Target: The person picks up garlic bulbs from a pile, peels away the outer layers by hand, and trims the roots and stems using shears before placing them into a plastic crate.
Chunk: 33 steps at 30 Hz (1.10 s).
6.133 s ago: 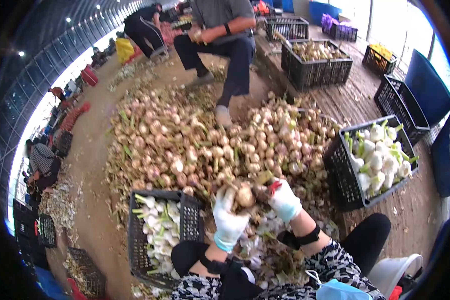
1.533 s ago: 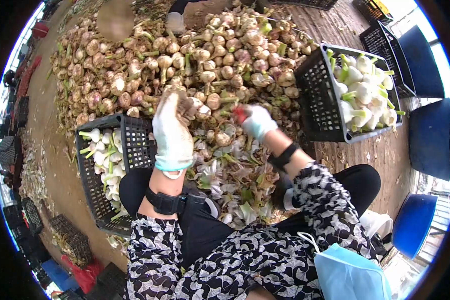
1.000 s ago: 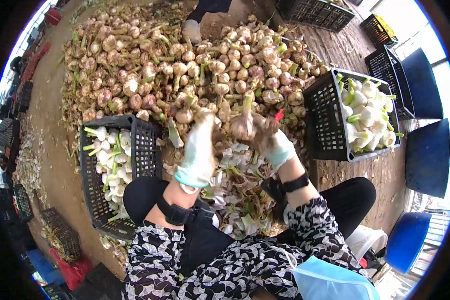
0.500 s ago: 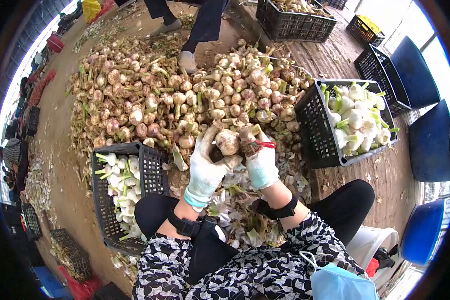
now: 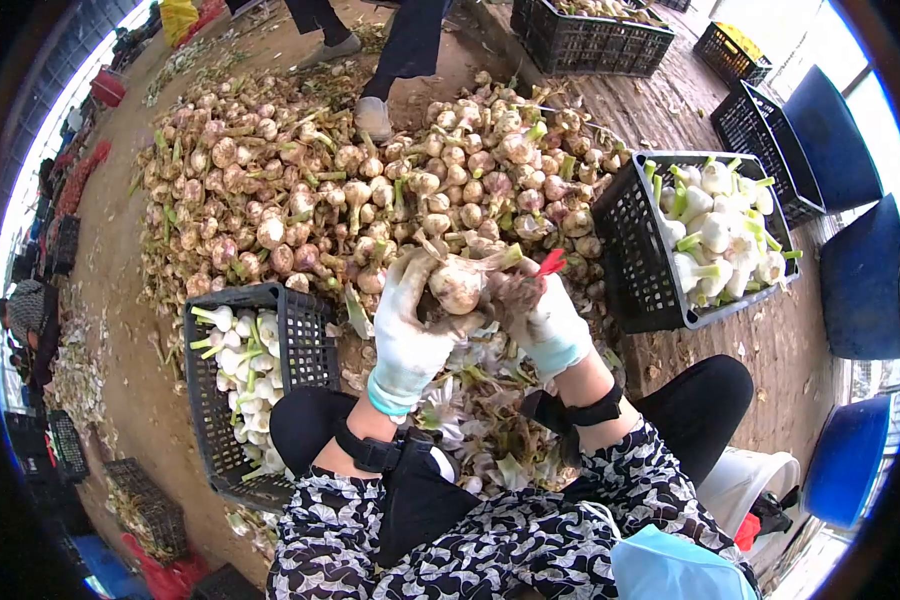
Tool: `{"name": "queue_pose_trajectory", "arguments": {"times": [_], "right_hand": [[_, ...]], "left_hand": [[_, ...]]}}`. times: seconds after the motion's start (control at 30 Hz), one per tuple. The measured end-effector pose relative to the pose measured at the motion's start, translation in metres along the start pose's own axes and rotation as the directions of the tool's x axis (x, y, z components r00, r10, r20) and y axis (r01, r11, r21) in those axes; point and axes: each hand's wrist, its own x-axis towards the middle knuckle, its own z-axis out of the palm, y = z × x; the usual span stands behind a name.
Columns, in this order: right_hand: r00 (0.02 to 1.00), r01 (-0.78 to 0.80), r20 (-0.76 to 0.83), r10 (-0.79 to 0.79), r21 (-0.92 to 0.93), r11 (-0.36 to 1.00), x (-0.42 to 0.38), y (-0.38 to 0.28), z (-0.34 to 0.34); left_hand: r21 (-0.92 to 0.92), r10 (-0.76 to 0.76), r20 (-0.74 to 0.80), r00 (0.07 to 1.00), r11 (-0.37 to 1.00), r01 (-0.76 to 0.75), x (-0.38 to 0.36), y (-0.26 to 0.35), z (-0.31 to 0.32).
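Observation:
An unpeeled garlic bulb (image 5: pixel 457 289), brown and soil-stained with its stalk pointing right, sits in the curled fingers of my left hand (image 5: pixel 410 325). My right hand (image 5: pixel 552 325) closes in from the right, its dirt-browned fingertips at the bulb's side and stalk. A red strip (image 5: pixel 551 263) sticks up at the right fingers. Both hands wear white gloves with light-green cuffs. Just beyond lies a large heap of unpeeled garlic (image 5: pixel 270 190). Loose skins and leaves (image 5: pixel 490 420) cover the ground below my hands.
A black crate (image 5: pixel 195 400) of clean white garlic stands at my left, another black crate (image 5: pixel 630 250) of it at my right. A person's shoe (image 5: pixel 373 118) rests at the heap's far edge. Blue tubs (image 5: pixel 860 280) and a white bucket (image 5: pixel 745 480) stand further right.
My right hand has turned and shifted slightly right and down, its red strip now pointing upward. The bulb's stalk has swung to the right, while my left hand keeps its hold.

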Motion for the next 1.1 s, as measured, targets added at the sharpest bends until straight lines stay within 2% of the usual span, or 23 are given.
{"name": "queue_pose_trajectory", "arguments": {"times": [0.03, 0.07, 0.13, 0.17, 0.2, 0.27, 0.3, 0.4, 0.43, 0.47, 0.53, 0.57, 0.63, 0.7, 0.73, 0.77, 0.8, 0.83, 0.87, 0.93, 1.0, 1.07, 1.1], "right_hand": [[0.987, -0.115, -0.071, 0.142, 0.302, 0.946, 0.001, -0.014, 0.005], [0.997, -0.032, -0.067, 0.037, 0.073, 0.997, -0.001, -0.003, 0.000], [0.983, 0.139, -0.055, -0.175, -0.398, 0.907, -0.003, 0.014, -0.009], [0.995, -0.066, -0.074, 0.062, -0.058, 0.996, -0.002, 0.020, -0.011], [0.979, -0.196, -0.036, 0.203, 0.134, 0.971, -0.003, 0.024, -0.012], [0.881, -0.428, 0.042, 0.471, 0.493, 0.758, -0.004, 0.031, -0.013], [0.967, -0.252, 0.053, 0.248, 0.081, 0.964, -0.001, 0.030, -0.018], [0.951, -0.265, 0.087, 0.297, 0.725, 0.635, 0.000, 0.025, -0.015], [0.996, 0.069, 0.049, -0.072, 0.068, 0.995, 0.006, 0.022, -0.024], [0.894, 0.446, 0.269, -0.357, -0.588, 0.675, 0.008, 0.021, -0.028], [0.984, 0.159, 0.132, -0.117, -0.369, 0.916, 0.005, 0.022, -0.020], [0.996, -0.062, 0.063, 0.069, -0.110, 0.992, 0.004, 0.021, -0.016], [0.962, -0.272, 0.049, 0.267, 0.169, 0.947, 0.007, 0.012, -0.009], [0.843, -0.478, 0.113, 0.526, 0.605, 0.637, 0.008, 0.008, -0.006], [0.841, -0.480, 0.113, 0.529, 0.607, 0.634, 0.007, 0.009, -0.007], [0.968, -0.250, 0.070, 0.240, 0.268, 0.930, 0.006, 0.009, -0.010], [0.954, -0.298, 0.042, 0.297, 0.256, 0.920, 0.004, 0.014, -0.005], [0.935, -0.345, 0.013, 0.353, 0.247, 0.905, 0.002, 0.019, 0.000], [0.913, -0.392, -0.016, 0.408, 0.242, 0.888, 0.000, 0.023, 0.005], [0.962, -0.180, -0.180, 0.207, 0.157, 0.971, 0.001, 0.022, 0.028], [0.972, -0.164, -0.163, 0.167, 0.029, 0.986, -0.005, 0.020, 0.028], [0.961, -0.245, 0.023, 0.274, 0.524, 0.816, -0.013, 0.037, 0.022], [0.933, -0.349, 0.167, 0.317, 0.624, 0.699, -0.010, 0.010, 0.013]], "left_hand": [[-0.029, 0.034, -0.022, 0.999, 0.999, -0.035, 0.001, 0.004, 0.002], [-0.031, 0.029, -0.020, 0.999, 0.999, -0.030, 0.002, 0.005, 0.002], [0.105, 0.142, -0.008, 0.990, 0.985, -0.141, 0.002, 0.006, 0.003], [0.082, 0.130, -0.006, 0.991, 0.988, -0.129, 0.000, 0.003, 0.005], [0.080, 0.126, -0.001, 0.992, 0.989, -0.125, 0.001, 0.003, 0.005], [0.139, 0.155, -0.003, 0.988, 0.978, -0.153, 0.002, 0.002, 0.004], [0.089, 0.186, -0.043, 0.982, 0.979, -0.182, 0.003, 0.004, 0.005], [0.030, 0.088, -0.027, 0.996, 0.996, -0.087, 0.005, 0.004, 0.004], [-0.016, 0.106, -0.018, 0.994, 0.994, -0.107, 0.004, -0.001, 0.005], [-0.016, 0.106, -0.018, 0.994, 0.994, -0.106, 0.003, -0.001, 0.004], [0.120, 0.151, 0.010, 0.988, 0.981, -0.151, 0.004, 0.006, 0.004], [0.110, 0.155, 0.012, 0.988, 0.982, -0.156, 0.002, 0.003, 0.005], [0.109, 0.173, 0.020, 0.985, 0.979, -0.174, 0.001, 0.001, 0.006], [0.108, 0.187, 0.033, 0.982, 0.976, -0.189, 0.001, 0.004, 0.005], [0.096, 0.134, 0.034, 0.990, 0.986, -0.136, 0.005, 0.013, 0.003], [0.086, 0.082, 0.033, 0.996, 0.993, -0.085, 0.007, 0.017, 0.002], [0.087, 0.082, 0.033, 0.996, 0.993, -0.085, 0.006, 0.017, 0.002], [-0.234, -0.206, 0.023, 0.978, 0.950, 0.205, 0.004, 0.015, 0.003], [-0.520, -0.463, 0.106, 0.880, 0.729, 0.446, 0.002, 0.013, 0.004], [-0.741, -0.540, 0.239, 0.807, 0.436, 0.511, -0.001, 0.004, 0.007], [-0.809, -0.551, 0.314, 0.773, 0.271, 0.521, -0.016, -0.032, 0.008], [-0.721, -0.610, 0.279, 0.742, 0.378, 0.581, -0.005, -0.010, 0.007], [-0.610, -0.669, 0.240, 0.704, 0.460, 0.645, -0.003, -0.001, 0.007]]}}
